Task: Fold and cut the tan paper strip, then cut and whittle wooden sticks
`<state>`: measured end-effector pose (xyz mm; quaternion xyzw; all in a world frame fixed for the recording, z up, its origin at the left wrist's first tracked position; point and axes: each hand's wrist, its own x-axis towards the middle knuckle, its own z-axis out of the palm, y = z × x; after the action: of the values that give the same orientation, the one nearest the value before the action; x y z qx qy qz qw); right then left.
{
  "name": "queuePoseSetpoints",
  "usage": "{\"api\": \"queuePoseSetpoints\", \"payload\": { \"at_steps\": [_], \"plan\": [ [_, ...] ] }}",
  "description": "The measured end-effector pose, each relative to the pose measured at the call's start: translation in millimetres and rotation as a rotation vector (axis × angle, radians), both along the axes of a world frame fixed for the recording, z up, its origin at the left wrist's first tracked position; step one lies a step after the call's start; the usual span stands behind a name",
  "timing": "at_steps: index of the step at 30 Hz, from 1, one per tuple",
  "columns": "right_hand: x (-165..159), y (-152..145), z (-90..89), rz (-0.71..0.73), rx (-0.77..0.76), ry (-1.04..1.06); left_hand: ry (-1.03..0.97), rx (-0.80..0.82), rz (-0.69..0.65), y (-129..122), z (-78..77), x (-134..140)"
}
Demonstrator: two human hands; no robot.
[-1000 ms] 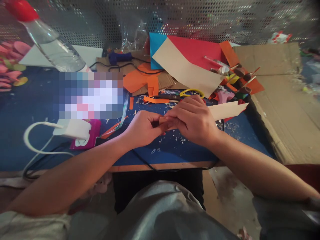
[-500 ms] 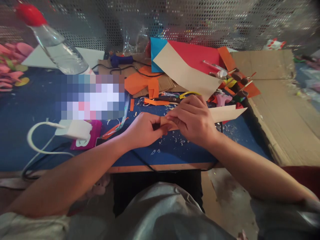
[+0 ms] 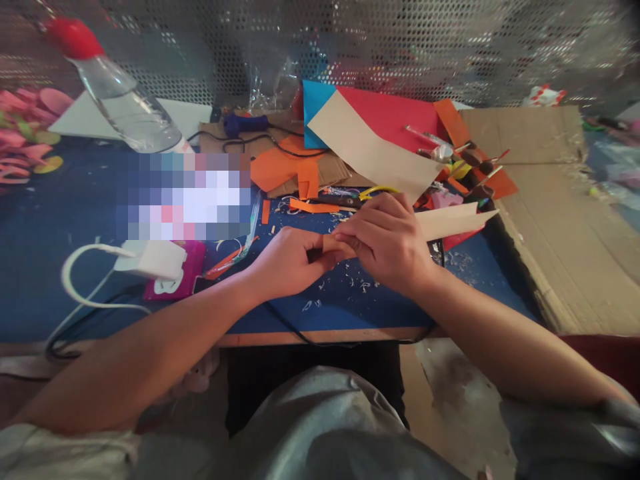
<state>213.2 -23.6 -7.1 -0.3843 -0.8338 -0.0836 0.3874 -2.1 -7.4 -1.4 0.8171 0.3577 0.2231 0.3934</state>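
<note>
Both hands meet above the blue tabletop, holding a cream strip of paper (image 3: 453, 221). My left hand (image 3: 293, 261) pinches its near end between thumb and fingers. My right hand (image 3: 393, 243) grips it just beside, fingertips almost touching those of the left. The strip's far part sticks out to the right behind the right hand, ending in a notched edge. Between the fingers the paper looks curled, though the fingers cover most of it. Beyond the right hand lie yellow-handled scissors (image 3: 375, 191), partly covered. A larger cream sheet (image 3: 367, 147) rests on red paper (image 3: 395, 113) and blue paper (image 3: 311, 113).
At the left stand a red-capped bottle (image 3: 130, 107) and a white charger (image 3: 153, 260) on a magenta power strip (image 3: 193, 267). A glue gun with a blue body (image 3: 245, 123) lies behind orange scraps (image 3: 275, 163). Cardboard (image 3: 575, 253) borders the right side. Paper shreds litter the table.
The view has shifted slightly. The strip's free end at the right sits a little higher and its notch has opened wider. Both hands keep almost the same grip.
</note>
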Motion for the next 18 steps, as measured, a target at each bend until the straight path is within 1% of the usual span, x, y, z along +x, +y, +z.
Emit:
{"api": "queuePoseSetpoints", "payload": {
  "at_steps": [4,9,14,18],
  "plan": [
    [0.3,-0.2,1.7,-0.004,-0.023,-0.008,0.014,0.008,0.010,-0.8,-1.1,-0.3],
    [0.8,0.4,-0.2,-0.035,0.001,-0.003,0.031,0.002,0.055,-0.1,0.3,-0.7],
    [0.1,0.4,-1.8,-0.029,0.030,0.013,0.005,-0.020,0.036,0.9,-0.1,-0.8],
    [0.0,0.7,-1.4,-0.045,0.004,0.014,0.020,0.023,0.041,0.3,-0.9,-0.9]
  ]
}}
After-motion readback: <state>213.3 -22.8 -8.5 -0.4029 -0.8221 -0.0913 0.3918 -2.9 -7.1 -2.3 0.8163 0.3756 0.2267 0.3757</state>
